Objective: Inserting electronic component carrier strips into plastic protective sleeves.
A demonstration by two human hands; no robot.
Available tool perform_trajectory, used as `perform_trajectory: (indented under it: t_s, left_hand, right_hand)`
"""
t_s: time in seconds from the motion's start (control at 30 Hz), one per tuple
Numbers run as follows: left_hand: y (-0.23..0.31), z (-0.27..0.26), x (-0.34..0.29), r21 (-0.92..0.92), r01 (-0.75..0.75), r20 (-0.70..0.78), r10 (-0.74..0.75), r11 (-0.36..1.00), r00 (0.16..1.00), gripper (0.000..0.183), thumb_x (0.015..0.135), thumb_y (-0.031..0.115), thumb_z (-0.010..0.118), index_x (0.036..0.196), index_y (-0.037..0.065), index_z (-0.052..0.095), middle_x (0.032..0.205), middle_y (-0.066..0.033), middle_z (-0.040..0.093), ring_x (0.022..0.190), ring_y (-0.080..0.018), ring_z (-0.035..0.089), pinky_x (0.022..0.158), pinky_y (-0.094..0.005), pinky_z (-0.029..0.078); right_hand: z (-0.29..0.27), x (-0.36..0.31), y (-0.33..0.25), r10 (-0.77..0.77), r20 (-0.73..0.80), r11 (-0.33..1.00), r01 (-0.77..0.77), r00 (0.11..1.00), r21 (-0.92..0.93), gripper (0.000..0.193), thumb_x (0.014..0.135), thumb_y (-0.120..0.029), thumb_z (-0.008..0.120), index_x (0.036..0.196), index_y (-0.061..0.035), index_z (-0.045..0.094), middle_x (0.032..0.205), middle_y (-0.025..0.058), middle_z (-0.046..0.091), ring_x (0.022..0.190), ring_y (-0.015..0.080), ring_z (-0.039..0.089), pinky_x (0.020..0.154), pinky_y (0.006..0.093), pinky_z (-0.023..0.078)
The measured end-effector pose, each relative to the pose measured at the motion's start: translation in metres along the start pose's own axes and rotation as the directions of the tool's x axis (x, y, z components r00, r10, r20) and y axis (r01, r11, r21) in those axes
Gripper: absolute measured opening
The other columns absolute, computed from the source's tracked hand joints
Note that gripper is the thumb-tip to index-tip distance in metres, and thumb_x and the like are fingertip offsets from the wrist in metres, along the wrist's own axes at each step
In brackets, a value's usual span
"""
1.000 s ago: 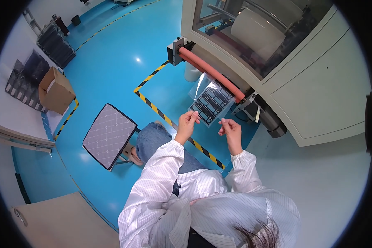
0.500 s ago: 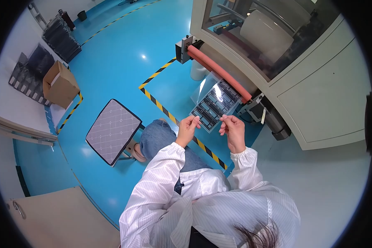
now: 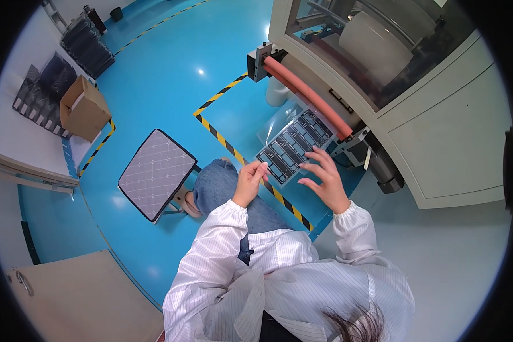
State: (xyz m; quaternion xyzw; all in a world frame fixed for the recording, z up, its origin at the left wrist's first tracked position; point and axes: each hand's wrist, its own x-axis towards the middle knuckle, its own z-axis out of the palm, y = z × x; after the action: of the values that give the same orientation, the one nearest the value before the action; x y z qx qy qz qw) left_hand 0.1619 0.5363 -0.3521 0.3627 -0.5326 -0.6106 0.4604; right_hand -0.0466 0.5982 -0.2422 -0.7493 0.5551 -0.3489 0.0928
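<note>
A clear plastic film sheet (image 3: 293, 147) with rows of black rectangular shapes extends from beneath the red roller (image 3: 308, 96) of a machine. At the sheet's near left corner, my left hand (image 3: 249, 181) is closed in a pinch, thumb against fingers, on the edge. My right hand (image 3: 327, 181) is open beside the sheet's near right edge, its fingers spread; whether a fingertip touches the film I cannot tell. Clear unprinted film (image 3: 282, 121) runs along the far left side of the dark pattern and catches the light.
The large beige machine (image 3: 439, 148) fills the right side, with a dark cylindrical motor (image 3: 389, 178) below the roller's end. A stool with a grey patterned seat (image 3: 157, 174) stands left of my knee. Yellow-black floor tape (image 3: 222, 147) passes beneath. An open cardboard box (image 3: 88, 114) is farther left.
My right hand has gone from a pinch at the sheet's near edge to spread fingers. The left hand has shifted slightly left and down, still pinching. More of the dark pattern shows.
</note>
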Motion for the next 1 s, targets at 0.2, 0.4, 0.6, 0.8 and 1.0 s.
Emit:
perform_trajectory:
  t_s: [0.2,0.4,0.6,0.8,1.0]
  left_hand:
    - [0.005,0.006,-0.01,-0.09,0.025,-0.052,-0.03,0.996,0.998,0.035,0.095,0.026,0.052,0.072,0.001,0.061,0.065,-0.0023,0.06,0.063,-0.0083,0.054,0.062,-0.0228,0.04]
    - [-0.003,0.012,-0.016,-0.053,0.042,-0.065,-0.046,0.998,0.997,0.038,0.095,0.03,0.053,0.07,0.002,0.062,0.066,-0.0015,0.061,0.063,-0.0077,0.052,0.062,-0.0229,0.041]
    - [0.004,0.004,-0.025,0.029,0.075,-0.045,-0.073,0.997,0.996,0.039,0.095,0.029,0.054,0.067,0.003,0.061,0.066,-0.0001,0.06,0.062,-0.0064,0.05,0.059,-0.0218,0.039]
    - [0.013,-0.003,-0.033,0.048,0.022,-0.067,-0.019,0.999,0.998,0.04,0.094,0.031,0.055,0.068,0.001,0.063,0.063,-0.0013,0.06,0.059,-0.0074,0.051,0.056,-0.0227,0.04]
    - [0.008,-0.012,-0.041,0.096,0.056,-0.068,-0.05,0.994,0.996,0.041,0.093,0.032,0.057,0.068,0.0,0.063,0.063,-0.0026,0.059,0.059,-0.0101,0.054,0.057,-0.0251,0.042]
  right_hand:
    - [0.02,-0.001,0.013,-0.067,0.038,0.993,0.063,0.997,0.098,0.015,0.073,-0.001,0.071,0.087,-0.0034,0.066,0.107,0.0086,0.064,0.114,0.0281,0.055,0.096,0.0397,0.044]
    - [0.031,0.002,0.001,-0.006,-0.013,0.988,0.008,1.0,0.156,0.009,0.075,0.003,0.068,0.082,-0.0004,0.063,0.103,0.0097,0.064,0.111,0.0291,0.056,0.09,0.0373,0.047]
    - [0.034,0.01,-0.001,0.114,-0.126,0.969,-0.083,0.985,0.231,0.004,0.077,0.005,0.063,0.078,0.0016,0.062,0.107,0.0133,0.062,0.113,0.0322,0.055,0.091,0.0373,0.046]
    - [0.028,0.02,-0.01,0.22,-0.165,0.936,-0.16,0.961,0.315,0.005,0.077,0.006,0.063,0.08,0.0019,0.064,0.108,0.0145,0.06,0.113,0.0318,0.056,0.091,0.0362,0.046]
    - [-0.008,0.028,0.013,0.393,-0.363,0.872,-0.218,0.845,0.438,0.01,0.089,-0.006,0.057,0.084,0.0013,0.062,0.102,0.0094,0.061,0.098,0.018,0.058,0.086,0.0291,0.045]
